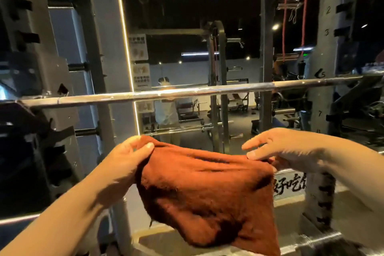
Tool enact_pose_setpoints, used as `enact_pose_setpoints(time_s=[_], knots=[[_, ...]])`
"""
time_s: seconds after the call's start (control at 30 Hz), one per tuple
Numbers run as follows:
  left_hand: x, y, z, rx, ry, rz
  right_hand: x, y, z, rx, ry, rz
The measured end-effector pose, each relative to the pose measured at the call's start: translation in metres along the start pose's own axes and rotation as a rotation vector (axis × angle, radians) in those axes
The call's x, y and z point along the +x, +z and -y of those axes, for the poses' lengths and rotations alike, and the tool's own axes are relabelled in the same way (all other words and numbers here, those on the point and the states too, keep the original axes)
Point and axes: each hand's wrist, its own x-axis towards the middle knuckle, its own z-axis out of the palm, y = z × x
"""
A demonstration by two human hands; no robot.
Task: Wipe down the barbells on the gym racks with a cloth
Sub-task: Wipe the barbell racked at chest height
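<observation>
"Head view: which way does the long silver steel barbell (187,90) lie from the hands?"

"Above and beyond them. It rests across the grey steel rack, and its long axis runs from the slotted left upright (35,27) to the numbered right upright (320,100)."

"And the hands?"

"The left hand (126,160) pinches the upper left corner of the rust-orange terry cloth (203,185). The right hand (278,147) pins the upper right corner under its thumb, forefinger pointing free. The cloth hangs stretched between them, below the bar and clear of it."

"Which hand is nearer?"

"Neither, clearly. Both sit about level under mid-span, so I judge the cloth must go up and forward."
</observation>
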Motion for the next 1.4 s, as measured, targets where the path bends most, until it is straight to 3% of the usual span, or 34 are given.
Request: enact_pose_setpoints(time_s=[0.07, 0.17, 0.3, 0.4, 0.5, 0.63, 0.73, 0.87, 1.03, 1.13, 1.2, 1.33, 1.4], knots=[[0.007, -0.006, -0.004, 0.13, 0.02, -0.058, 0.002, 0.003, 0.004, -0.032, -0.05, -0.122], [0.014, -0.013, -0.014, 0.354, 0.003, -0.124, 0.009, 0.001, 0.009, 0.111, -0.114, -0.266], [0.011, -0.013, -0.033, 0.305, -0.014, -0.169, 0.008, -0.002, 0.019, 0.206, -0.149, -0.197], [0.0, -0.012, -0.046, 0.153, -0.026, -0.047, 0.011, -0.011, 0.018, -0.032, -0.148, -0.218], [-0.004, -0.019, -0.05, 0.257, 0.001, 0.083, 0.014, -0.015, 0.015, -0.228, -0.18, -0.333], [-0.004, -0.02, -0.046, 0.499, 0.07, -0.012, 0.017, -0.014, 0.013, -0.437, -0.207, -0.419], [-0.002, -0.018, -0.047, 0.651, 0.054, -0.022, 0.021, -0.011, 0.012, -0.433, -0.206, -0.441], [-0.008, 0.011, -0.054, 0.408, -0.06, 0.014, 0.023, 0.016, 0.025, -0.168, -0.195, -0.402], [-0.016, 0.07, -0.068, 0.136, -0.083, 0.113, 0.029, 0.064, 0.046, -0.244, -0.32, -0.288], [-0.019, 0.096, -0.08, -0.033, -0.079, 0.147, 0.028, 0.073, 0.047, -0.031, -0.363, -0.163], [-0.016, 0.103, -0.084, -0.136, -0.064, 0.147, 0.02, 0.065, 0.044, -0.07, -0.41, -0.185], [-0.003, 0.105, -0.08, 0.091, 0.105, 0.007, 0.01, 0.037, 0.037, 0.0, -0.428, -0.277], [0.008, 0.106, -0.071, 0.236, 0.053, 0.077, 0.003, 0.025, 0.038, 0.045, -0.41, -0.233]])
